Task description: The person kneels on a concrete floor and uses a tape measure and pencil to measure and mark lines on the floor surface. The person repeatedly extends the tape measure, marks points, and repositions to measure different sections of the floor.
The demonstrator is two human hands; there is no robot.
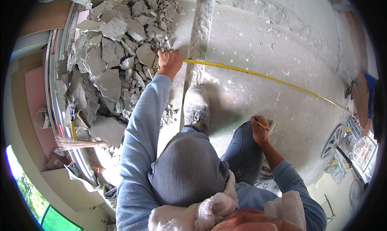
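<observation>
My left hand (169, 61) reaches out in a light blue sleeve and grips the near end of a yellow tape measure (266, 77). The tape runs taut across the dusty concrete floor (258, 37) to the right, ending near the far right edge. My right hand (260, 130) rests by my bent knee and holds a yellow pencil (261, 125) against a small pale piece on the floor. My grey shoe (196, 106) stands beside a rough raised concrete strip (201, 25).
A heap of broken concrete rubble (113, 57) fills the upper left beside a metal door track (52, 82). A straw broom (76, 143) lies at the left. A wheel-like reel (332, 140) and wire items sit at the right.
</observation>
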